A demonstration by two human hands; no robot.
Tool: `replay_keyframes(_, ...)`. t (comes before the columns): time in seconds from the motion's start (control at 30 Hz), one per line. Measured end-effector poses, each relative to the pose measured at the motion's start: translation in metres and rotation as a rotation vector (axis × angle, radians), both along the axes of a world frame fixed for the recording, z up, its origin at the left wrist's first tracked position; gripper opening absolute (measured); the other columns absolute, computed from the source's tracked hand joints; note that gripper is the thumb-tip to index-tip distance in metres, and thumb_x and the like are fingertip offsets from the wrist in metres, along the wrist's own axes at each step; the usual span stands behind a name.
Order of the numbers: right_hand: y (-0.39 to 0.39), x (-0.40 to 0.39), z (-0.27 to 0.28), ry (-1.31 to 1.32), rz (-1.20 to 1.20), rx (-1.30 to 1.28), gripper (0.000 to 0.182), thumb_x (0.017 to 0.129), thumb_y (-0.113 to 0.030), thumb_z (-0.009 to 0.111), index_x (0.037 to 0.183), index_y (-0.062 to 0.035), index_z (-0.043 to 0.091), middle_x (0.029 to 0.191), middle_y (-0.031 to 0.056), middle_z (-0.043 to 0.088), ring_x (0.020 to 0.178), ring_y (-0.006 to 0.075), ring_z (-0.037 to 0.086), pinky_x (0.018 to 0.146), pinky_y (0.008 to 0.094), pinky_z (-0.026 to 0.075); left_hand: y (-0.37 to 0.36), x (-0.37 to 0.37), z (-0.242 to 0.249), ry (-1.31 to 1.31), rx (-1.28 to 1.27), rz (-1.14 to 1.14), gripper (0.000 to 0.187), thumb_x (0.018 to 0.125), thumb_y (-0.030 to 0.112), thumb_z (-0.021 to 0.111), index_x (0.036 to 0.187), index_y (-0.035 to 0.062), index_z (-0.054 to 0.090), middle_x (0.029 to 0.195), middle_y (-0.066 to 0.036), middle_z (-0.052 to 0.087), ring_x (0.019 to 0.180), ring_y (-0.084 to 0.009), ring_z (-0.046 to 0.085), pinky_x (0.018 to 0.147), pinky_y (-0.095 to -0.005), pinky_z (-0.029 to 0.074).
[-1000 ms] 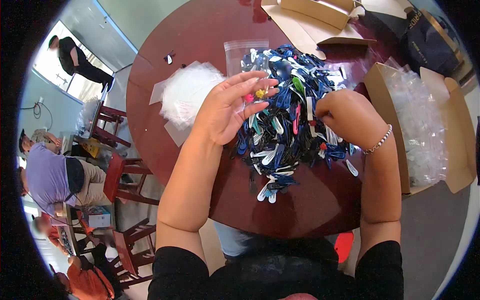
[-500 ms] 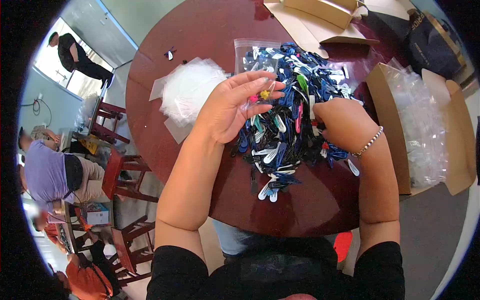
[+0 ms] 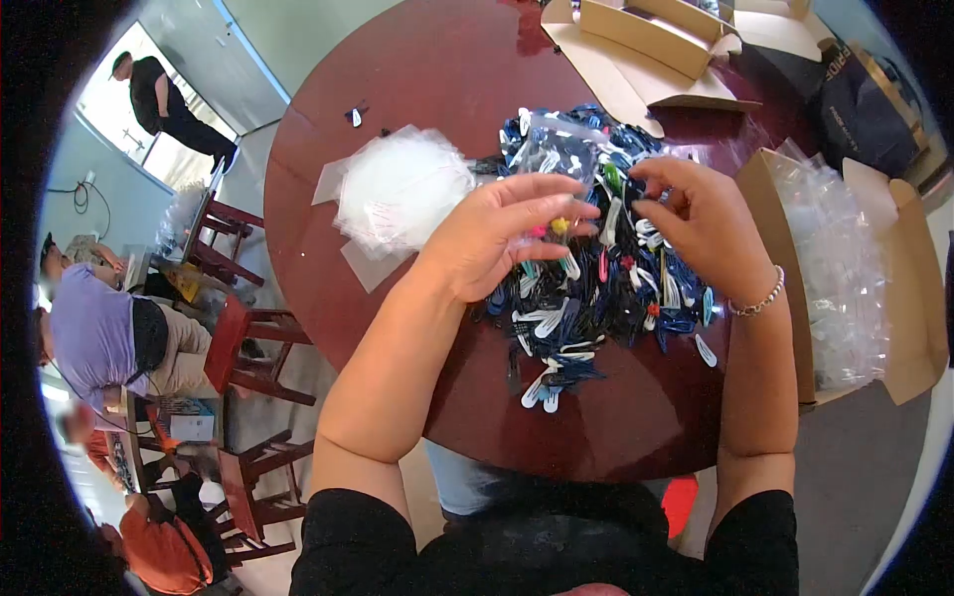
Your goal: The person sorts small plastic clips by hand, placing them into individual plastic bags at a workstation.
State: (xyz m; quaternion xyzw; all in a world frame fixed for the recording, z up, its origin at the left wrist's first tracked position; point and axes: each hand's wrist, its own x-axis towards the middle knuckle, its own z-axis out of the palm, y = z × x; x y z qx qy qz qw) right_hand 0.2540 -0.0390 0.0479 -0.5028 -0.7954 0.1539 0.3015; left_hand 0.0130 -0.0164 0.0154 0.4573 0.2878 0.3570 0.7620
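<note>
My left hand [image 3: 497, 233] is closed on a small clear plastic bag [image 3: 542, 211] with a yellow and a pink piece showing in it. It hovers over the left side of a large pile of snap hair clips [image 3: 556, 313], mostly dark blue, black and white. My right hand [image 3: 696, 219] is over the pile's right side, thumb and fingers curled together. Something dark shows at its fingertips, but I cannot make out what. A green hair clip [image 3: 613, 181] lies between the hands. Another clear zip bag [image 3: 561, 149] rests on the pile's far side.
A stack of clear bags [image 3: 402, 194] lies left on the round red table [image 3: 328, 119]. An open carton of clear bags [image 3: 830, 268] stands at the right. Flattened cardboard [image 3: 636, 79] and a dark bag [image 3: 865, 109] are behind. Several people and stools [image 3: 253, 348] are at the left.
My right hand has risen from the pile and moved away from me. My left hand, still on the bag, has shifted slightly right and lower in view. The whole view has shifted a little.
</note>
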Motion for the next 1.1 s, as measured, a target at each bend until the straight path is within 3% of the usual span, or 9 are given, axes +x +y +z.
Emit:
replay_keyframes(0.2, -0.012, -0.024, 0.006, 0.502, -0.055, 0.173, 0.017, 0.084, 0.000, 0.068, 0.100, 0.0002, 0.064, 0.086, 0.0038, 0.066, 0.070, 0.0055, 0.056, 0.061, 0.0218, 0.048, -0.005, 0.005, -0.002, 0.063, 0.032, -0.108, 0.041, 0.092, 0.020, 0.062, 0.128, 0.0030, 0.054, 0.119, -0.017, 0.064, 0.110, -0.0268, 0.063, 0.082, -0.0324, 0.057)
replay_keyframes(0.37, -0.016, -0.027, 0.006, 0.316, 0.070, 0.149, 0.014, 0.088, 0.000, 0.064, 0.102, 0.0013, 0.065, 0.103, 0.0061, 0.069, 0.077, 0.0052, 0.059, 0.069, 0.0198, 0.049, -0.007, 0.006, -0.002, 0.099, 0.087, -0.220, 0.040, 0.091, 0.017, 0.064, 0.127, 0.0026, 0.055, 0.118, -0.016, 0.065, 0.110, -0.0257, 0.063, 0.082, -0.0326, 0.057)
replay_keyframes(0.57, -0.013, -0.032, 0.000, 0.592, -0.032, 0.175, 0.015, 0.093, 0.000, 0.059, 0.107, 0.0016, 0.065, 0.099, 0.0024, 0.066, 0.078, 0.0052, 0.056, 0.069, 0.0187, 0.046, 0.004, -0.006, -0.001, -0.233, 0.051, -0.013, 0.039, 0.090, 0.014, 0.065, 0.122, -0.0042, 0.055, 0.114, -0.018, 0.066, 0.107, -0.0274, 0.065, 0.085, -0.0352, 0.058)
replay_keyframes(0.63, -0.013, -0.040, -0.006, 0.474, -0.001, 0.213, 0.011, 0.092, 0.000, 0.060, 0.102, 0.0009, 0.066, 0.092, 0.0010, 0.065, 0.076, 0.0042, 0.055, 0.067, 0.0193, 0.046, 0.015, -0.013, -0.005, -0.642, 0.089, -0.049, 0.044, 0.094, 0.017, 0.057, 0.131, -0.0056, 0.047, 0.124, -0.024, 0.058, 0.119, -0.0345, 0.056, 0.091, -0.0392, 0.056)
replay_keyframes(0.7, -0.016, -0.048, -0.007, 0.269, 0.171, 0.168, 0.009, 0.086, -0.002, 0.066, 0.095, -0.0007, 0.068, 0.086, 0.0064, 0.067, 0.072, 0.0139, 0.062, 0.065, 0.0264, 0.050, 0.015, -0.020, 0.000, -0.788, 0.051, -0.042, 0.046, 0.097, 0.021, 0.051, 0.134, -0.0060, 0.044, 0.131, -0.027, 0.052, 0.128, -0.0383, 0.048, 0.095, -0.0418, 0.054)
replay_keyframes(0.77, -0.016, -0.055, -0.020, 0.148, 0.299, 0.141, 0.013, 0.082, -0.004, 0.069, 0.094, -0.0022, 0.067, 0.087, 0.0130, 0.068, 0.077, 0.0282, 0.066, 0.069, 0.0348, 0.053, 0.015, -0.021, 0.002, -0.404, 0.124, 0.082, 0.044, 0.098, 0.022, 0.051, 0.132, -0.0065, 0.047, 0.131, -0.028, 0.052, 0.127, -0.0385, 0.049, 0.095, -0.0401, 0.054)
replay_keyframes(0.9, -0.020, -0.063, -0.028, -0.091, 0.336, 0.101, 0.017, 0.078, -0.005, 0.069, 0.096, -0.0039, 0.068, 0.093, 0.0113, 0.068, 0.081, 0.0298, 0.065, 0.074, 0.0381, 0.054, 0.013, -0.012, -0.001, -0.305, 0.105, 0.090, 0.041, 0.096, 0.018, 0.055, 0.128, -0.0073, 0.049, 0.125, -0.027, 0.058, 0.116, -0.0355, 0.059, 0.088, -0.0353, 0.058)
replay_keyframes(0.93, -0.019, -0.063, -0.029, -0.093, 0.338, 0.101, 0.017, 0.078, -0.005, 0.069, 0.096, -0.0039, 0.068, 0.093, 0.0113, 0.068, 0.081, 0.0298, 0.065, 0.074, 0.0381, 0.054, 0.012, -0.012, 0.001, -0.358, 0.049, 0.095, 0.033, 0.092, 0.014, 0.062, 0.119, -0.0050, 0.058, 0.115, -0.022, 0.065, 0.107, -0.0277, 0.065, 0.080, -0.0312, 0.060)
replay_keyframes(1.1, -0.018, -0.065, -0.034, -0.191, 0.445, 0.108, 0.020, 0.077, -0.005, 0.068, 0.097, -0.0054, 0.069, 0.100, 0.0088, 0.068, 0.091, 0.0270, 0.064, 0.081, 0.0371, 0.053, 0.014, -0.013, 0.000, -0.281, 0.038, 0.156, 0.030, 0.091, 0.015, 0.064, 0.115, -0.0031, 0.060, 0.111, -0.019, 0.067, 0.103, -0.0248, 0.067, 0.076, -0.0292, 0.059)
